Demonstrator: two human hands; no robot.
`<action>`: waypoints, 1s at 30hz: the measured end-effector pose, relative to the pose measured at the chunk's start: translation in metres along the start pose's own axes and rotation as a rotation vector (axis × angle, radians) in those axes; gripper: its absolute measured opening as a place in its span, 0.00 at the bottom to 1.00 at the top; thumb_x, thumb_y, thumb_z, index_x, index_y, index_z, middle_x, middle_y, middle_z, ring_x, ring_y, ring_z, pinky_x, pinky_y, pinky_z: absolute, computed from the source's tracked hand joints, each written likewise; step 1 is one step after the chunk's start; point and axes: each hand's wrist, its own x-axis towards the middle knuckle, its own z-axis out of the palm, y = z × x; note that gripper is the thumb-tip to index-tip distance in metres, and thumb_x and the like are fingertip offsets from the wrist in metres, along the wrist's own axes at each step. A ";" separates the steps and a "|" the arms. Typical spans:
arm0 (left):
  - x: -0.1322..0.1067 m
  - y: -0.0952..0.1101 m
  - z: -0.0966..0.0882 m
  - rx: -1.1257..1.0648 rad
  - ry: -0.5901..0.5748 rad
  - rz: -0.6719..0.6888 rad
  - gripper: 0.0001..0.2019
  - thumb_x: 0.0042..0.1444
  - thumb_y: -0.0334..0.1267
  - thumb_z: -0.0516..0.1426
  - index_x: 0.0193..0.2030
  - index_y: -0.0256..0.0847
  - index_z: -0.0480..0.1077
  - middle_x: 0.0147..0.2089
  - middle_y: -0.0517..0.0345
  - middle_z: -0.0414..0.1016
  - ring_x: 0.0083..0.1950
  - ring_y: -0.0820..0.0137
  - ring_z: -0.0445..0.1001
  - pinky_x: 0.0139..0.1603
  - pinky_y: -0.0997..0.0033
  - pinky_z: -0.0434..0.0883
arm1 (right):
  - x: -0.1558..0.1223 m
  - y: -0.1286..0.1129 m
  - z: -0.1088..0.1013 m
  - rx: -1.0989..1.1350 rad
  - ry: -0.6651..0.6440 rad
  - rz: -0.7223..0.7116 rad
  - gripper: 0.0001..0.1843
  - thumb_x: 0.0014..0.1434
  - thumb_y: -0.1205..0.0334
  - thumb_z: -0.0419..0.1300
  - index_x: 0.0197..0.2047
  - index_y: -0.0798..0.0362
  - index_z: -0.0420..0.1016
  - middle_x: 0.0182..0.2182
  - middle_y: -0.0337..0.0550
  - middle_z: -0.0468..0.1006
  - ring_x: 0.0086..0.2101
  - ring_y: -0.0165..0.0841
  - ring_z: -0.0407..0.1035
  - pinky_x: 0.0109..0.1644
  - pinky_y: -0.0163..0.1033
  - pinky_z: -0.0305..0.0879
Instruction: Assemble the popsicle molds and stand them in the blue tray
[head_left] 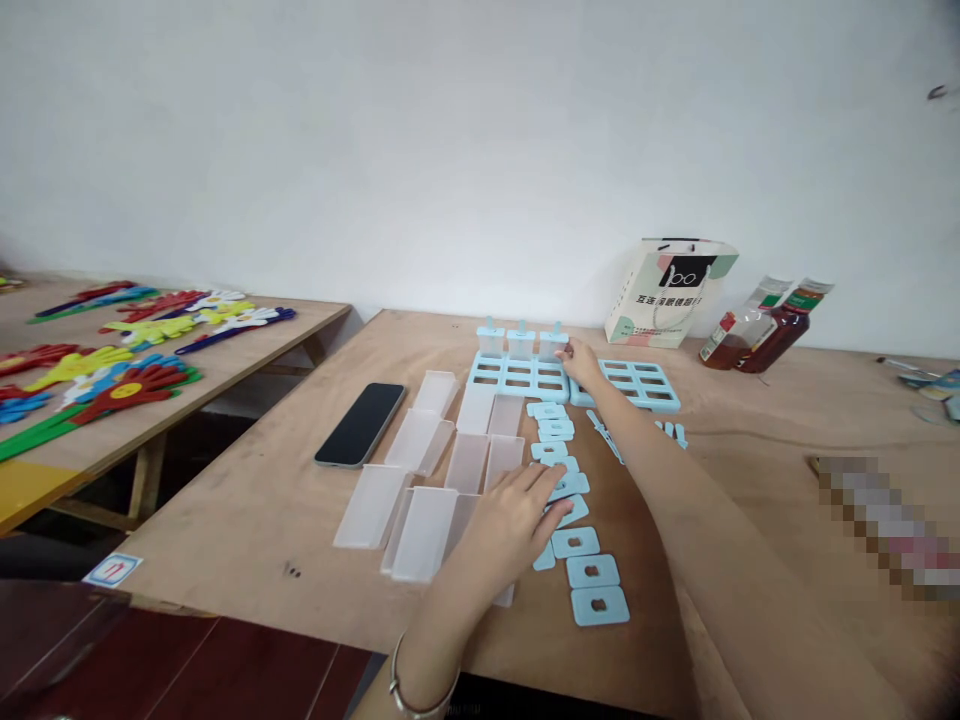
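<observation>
Wooden table, right hand apparently pinching clear mold, left hand spread over lids.

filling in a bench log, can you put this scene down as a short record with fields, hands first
left hand: open, over the row of blue lids; contact unclear
right hand: fingers at the rightmost of three lidded moulds
lidded moulds: upright along the back of the left blue rack
loose moulds: translucent, lying left of the blue lids
phone: screen dark, left of the loose moulds
behind right: paper bag, two bottles
other table: colourful hand-shaped pieces
</observation>
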 end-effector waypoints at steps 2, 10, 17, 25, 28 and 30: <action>-0.008 0.001 -0.020 0.023 0.092 0.005 0.15 0.66 0.43 0.48 0.56 0.43 0.64 0.50 0.49 0.75 0.50 0.60 0.74 0.48 0.56 0.73 | -0.003 -0.002 -0.003 0.023 0.009 0.002 0.09 0.55 0.64 0.59 0.40 0.57 0.74 0.38 0.50 0.79 0.40 0.39 0.71 0.48 0.43 0.65; -0.069 -0.058 -0.095 0.292 0.363 -0.620 0.24 0.60 0.53 0.47 0.53 0.37 0.67 0.49 0.42 0.75 0.50 0.53 0.74 0.49 0.53 0.71 | -0.058 -0.005 -0.046 0.136 0.099 -0.063 0.16 0.58 0.59 0.55 0.48 0.54 0.74 0.49 0.50 0.77 0.50 0.40 0.69 0.55 0.48 0.63; -0.066 -0.101 -0.073 0.322 -0.033 -0.997 0.35 0.57 0.56 0.47 0.62 0.28 0.58 0.53 0.32 0.72 0.54 0.45 0.72 0.48 0.54 0.68 | -0.128 0.010 -0.094 0.101 0.082 -0.199 0.14 0.58 0.57 0.53 0.42 0.51 0.77 0.44 0.46 0.79 0.48 0.39 0.70 0.52 0.48 0.65; -0.058 -0.062 -0.089 0.336 0.258 -1.022 0.35 0.56 0.52 0.53 0.64 0.28 0.57 0.56 0.30 0.70 0.55 0.42 0.71 0.51 0.46 0.68 | -0.179 0.037 -0.123 0.104 0.083 -0.170 0.14 0.59 0.55 0.53 0.40 0.51 0.76 0.40 0.45 0.79 0.42 0.38 0.72 0.48 0.46 0.66; -0.049 -0.031 -0.088 0.198 0.537 -0.739 0.34 0.54 0.51 0.57 0.64 0.38 0.56 0.53 0.41 0.72 0.50 0.52 0.74 0.46 0.53 0.73 | -0.197 0.029 -0.118 0.123 0.031 -0.137 0.13 0.61 0.56 0.52 0.41 0.50 0.76 0.39 0.44 0.79 0.41 0.37 0.72 0.47 0.44 0.67; -0.035 -0.013 -0.078 0.042 0.630 -0.465 0.31 0.52 0.49 0.60 0.61 0.42 0.60 0.49 0.48 0.73 0.44 0.61 0.75 0.40 0.61 0.76 | -0.207 0.015 -0.109 0.127 -0.049 -0.165 0.13 0.62 0.56 0.52 0.41 0.49 0.76 0.39 0.44 0.78 0.40 0.36 0.72 0.47 0.44 0.67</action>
